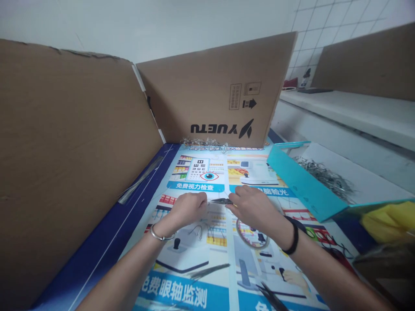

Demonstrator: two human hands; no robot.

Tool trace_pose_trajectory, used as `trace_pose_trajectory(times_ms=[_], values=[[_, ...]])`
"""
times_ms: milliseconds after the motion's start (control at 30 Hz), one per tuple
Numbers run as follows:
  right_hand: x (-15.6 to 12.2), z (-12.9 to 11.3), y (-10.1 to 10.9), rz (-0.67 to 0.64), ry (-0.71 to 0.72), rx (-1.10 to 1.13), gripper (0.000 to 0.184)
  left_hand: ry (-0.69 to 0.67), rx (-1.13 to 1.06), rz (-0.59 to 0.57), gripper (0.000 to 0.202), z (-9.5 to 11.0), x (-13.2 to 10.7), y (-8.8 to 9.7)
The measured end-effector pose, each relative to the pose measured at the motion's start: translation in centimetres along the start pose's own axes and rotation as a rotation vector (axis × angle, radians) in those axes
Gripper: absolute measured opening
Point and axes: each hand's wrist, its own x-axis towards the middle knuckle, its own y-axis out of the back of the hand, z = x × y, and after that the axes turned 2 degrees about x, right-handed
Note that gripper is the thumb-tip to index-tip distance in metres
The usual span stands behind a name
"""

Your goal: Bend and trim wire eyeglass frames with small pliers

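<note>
Above the middle of a printed poster sheet [218,250], both hands work close together. My right hand [251,206] is wrapped round dark needle-nose pliers [221,201], whose jaws point left towards the other hand. My left hand [189,208] is closed in a pinch just left of the plier tips; what its fingers hold is too small to make out. Bent thin wires [200,232] lie below the hands. A coiled ring of wire [239,233] rests under my right wrist. Nearer me is a bundle of straight wires [210,271].
Tall cardboard panels [207,95] stand at the back and left. Clear-looking tangled pieces [207,142] lie along the back panel. At right, a teal box [301,185] holds many wire pieces [324,175], beside yellow material [387,222]. A dark tool [270,297] lies at the front.
</note>
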Motion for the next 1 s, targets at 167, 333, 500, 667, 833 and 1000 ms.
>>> trace_pose_trajectory(times_ms=[167,333,500,667,833,1000], values=[[0.1,-0.1,-0.1,-0.026,-0.003,0.02,0.02,-0.001,-0.014,0.009,0.024,0.1,0.0,0.0],[0.1,1.1,-1.0,-0.067,-0.144,0.031,0.025,-0.02,-0.125,-0.005,0.024,0.0,0.1,0.3],[-0.2,3.8,-3.2,-0.114,-0.324,-0.027,0.03,-0.048,-0.349,-0.025,0.023,-0.1,0.1,0.6],[-0.7,5.7,-5.5,-0.14,-0.392,-0.067,0.028,-0.042,-0.482,-0.055,0.024,0.2,0.0,0.8],[-0.5,5.7,-5.2,-0.024,-0.371,-0.063,0.026,-0.078,-0.484,-0.021,0.023,0.6,-0.2,0.7],[0.1,2.4,-2.5,0.146,-0.011,0.309,0.022,-0.077,-0.431,0.01,0.021,0.7,-0.2,0.0]])
